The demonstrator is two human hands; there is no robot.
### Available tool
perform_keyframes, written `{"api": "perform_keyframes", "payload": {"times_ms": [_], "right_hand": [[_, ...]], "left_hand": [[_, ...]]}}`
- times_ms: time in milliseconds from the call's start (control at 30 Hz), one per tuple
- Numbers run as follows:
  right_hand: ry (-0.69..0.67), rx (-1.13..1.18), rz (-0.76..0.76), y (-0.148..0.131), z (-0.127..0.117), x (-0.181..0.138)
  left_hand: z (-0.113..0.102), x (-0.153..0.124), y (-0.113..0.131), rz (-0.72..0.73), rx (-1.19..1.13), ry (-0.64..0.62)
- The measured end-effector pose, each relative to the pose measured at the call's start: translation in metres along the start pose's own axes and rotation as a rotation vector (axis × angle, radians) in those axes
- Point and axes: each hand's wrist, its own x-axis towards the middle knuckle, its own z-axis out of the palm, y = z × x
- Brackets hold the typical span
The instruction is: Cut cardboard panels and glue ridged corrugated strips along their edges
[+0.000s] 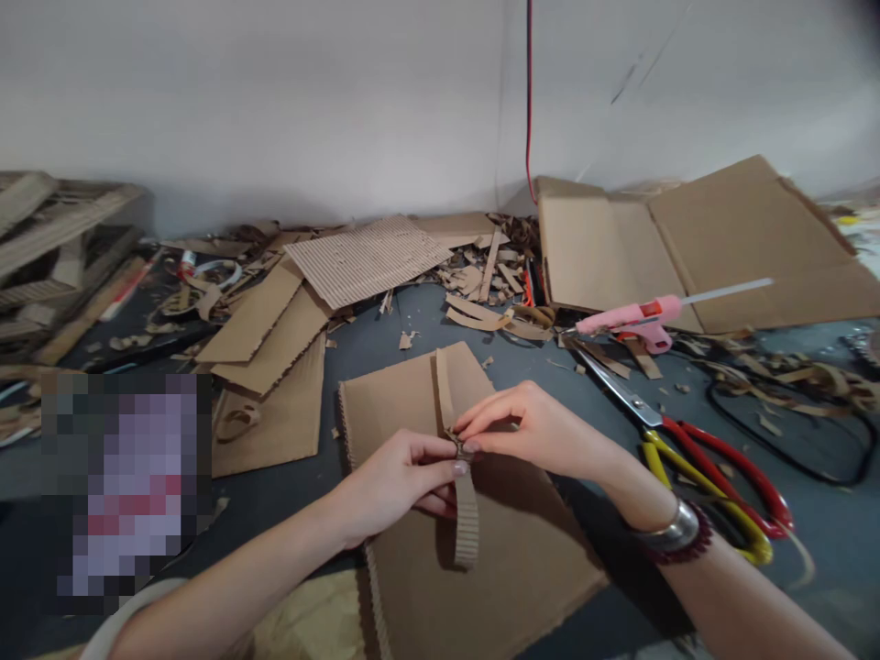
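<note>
My left hand (405,477) and my right hand (529,431) meet over a large flat cardboard sheet (495,550). Both pinch a narrow strip of corrugated cardboard (467,527) between thumb and fingers. One ribbed end of the strip curls down toward me below the left thumb. A small folded or rolled part shows between the fingertips, partly hidden by them. Above my fingers a smooth flat strip (444,390) runs up toward the sheet's far edge; I cannot tell whether it is the same piece.
Red-and-yellow-handled scissors (653,422) and a pink glue gun (636,318) lie at right, with a black cord (770,467). An opened cardboard box (742,247) stands behind. Cardboard pieces (275,321), a ribbed sheet (364,257) and scraps lie at left and back. A blurred patch covers the lower left.
</note>
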Motion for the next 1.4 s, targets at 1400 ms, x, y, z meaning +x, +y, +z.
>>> {"api": "perform_keyframes", "payload": {"times_ms": [1400], "right_hand": [[0.193, -0.213, -0.118, 0.001, 0.007, 0.001]], "left_hand": [[0.002, -0.003, 0.003, 0.011, 0.044, 0.040]]}}
